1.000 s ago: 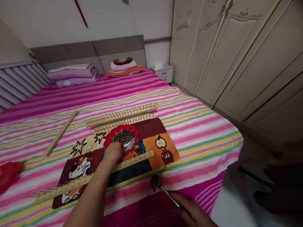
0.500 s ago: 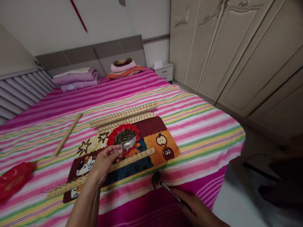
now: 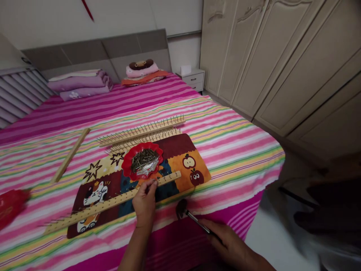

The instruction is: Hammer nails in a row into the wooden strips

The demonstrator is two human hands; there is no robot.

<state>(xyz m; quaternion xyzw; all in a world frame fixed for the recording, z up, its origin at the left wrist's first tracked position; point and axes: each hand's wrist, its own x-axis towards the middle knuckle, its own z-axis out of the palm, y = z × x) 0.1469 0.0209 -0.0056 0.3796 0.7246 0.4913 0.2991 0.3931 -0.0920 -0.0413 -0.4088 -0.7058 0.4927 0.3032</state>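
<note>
One wooden strip [image 3: 113,202], partly studded with thin nails, lies on the near side of the red dish [image 3: 126,163]; our left hand [image 3: 145,203] is over it, thumb and fingertips pinched together just below the dish's near rim. Whether a nail sits in that pinch is too small for us to tell. Our right hand [image 3: 227,237] is wrapped round the handle of a hammer [image 3: 195,219], whose head is to the right of the dish and nearer us.

To work well here, we would judge, we should pinch any nail low and upright over its hole, steady the strip, tap lightly first, and clear our fingertips before striking harder.

The strip lies flat, its long axis slanting from lower left of the dish to just right of it; the right end points away from us, the left end runs off the patterned mat [image 3: 201,171].

Loose nails [image 3: 143,160] fill the dish. Beyond it, two more studded strips [image 3: 141,130] run roughly parallel; left of it are a plain wooden bar [image 3: 70,156] and, farther out, a red object [image 3: 12,205].
</note>
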